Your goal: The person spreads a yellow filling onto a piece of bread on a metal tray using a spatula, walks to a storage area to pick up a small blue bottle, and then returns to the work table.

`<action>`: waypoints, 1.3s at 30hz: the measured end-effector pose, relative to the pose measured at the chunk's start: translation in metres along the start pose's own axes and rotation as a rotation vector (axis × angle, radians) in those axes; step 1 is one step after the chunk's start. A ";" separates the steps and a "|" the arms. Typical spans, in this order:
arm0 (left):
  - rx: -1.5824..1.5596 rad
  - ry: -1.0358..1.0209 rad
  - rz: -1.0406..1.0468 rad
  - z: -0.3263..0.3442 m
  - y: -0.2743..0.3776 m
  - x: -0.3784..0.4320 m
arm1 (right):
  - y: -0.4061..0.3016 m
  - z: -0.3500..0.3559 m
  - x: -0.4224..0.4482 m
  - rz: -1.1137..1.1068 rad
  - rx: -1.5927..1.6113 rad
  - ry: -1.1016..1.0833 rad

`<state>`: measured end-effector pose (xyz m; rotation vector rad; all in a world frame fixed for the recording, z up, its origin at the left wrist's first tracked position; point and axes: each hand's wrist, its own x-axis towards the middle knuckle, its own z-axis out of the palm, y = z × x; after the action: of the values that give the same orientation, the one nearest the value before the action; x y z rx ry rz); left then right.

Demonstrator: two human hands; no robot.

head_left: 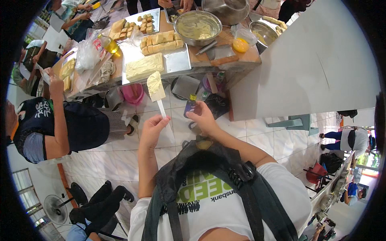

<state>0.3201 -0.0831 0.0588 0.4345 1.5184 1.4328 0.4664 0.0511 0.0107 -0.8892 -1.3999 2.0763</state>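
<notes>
My left hand (153, 131) grips the white handle of a spatula (156, 90), whose blade is coated with pale yellow cream. In my right hand (205, 117) is a small dark bottle (190, 106) with a yellow cap. Both hands are in front of my body, short of the table edge. Beyond the spatula, a rectangular cake (144, 67) covered in pale cream lies on a metal tray (178, 62). Rows of cut cake pieces (162, 42) sit behind it on the same tray. A steel bowl (196, 42) smeared with cream stands at the tray's back right.
On the table are a bottle of yellow oil (109, 44), plastic bags (87, 57), a bench scraper (222, 53) and an orange-yellow container (240, 45). A person (69, 126) stands at left. A pink basin (132, 93) is under the table; a green stool (294, 124) stands right.
</notes>
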 end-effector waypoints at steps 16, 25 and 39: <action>0.022 0.120 0.125 -0.009 0.036 0.036 | 0.060 -0.031 0.120 -0.073 -0.175 0.184; 0.025 0.160 0.084 0.002 0.028 0.073 | 0.064 -0.044 0.147 -0.097 -0.261 0.110; 0.094 0.090 0.053 -0.016 0.071 0.105 | 0.149 -0.048 0.268 -0.201 0.827 0.646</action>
<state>0.2333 0.0087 0.0794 0.4757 1.6631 1.4426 0.3166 0.2140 -0.2074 -0.8695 -0.2316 1.7204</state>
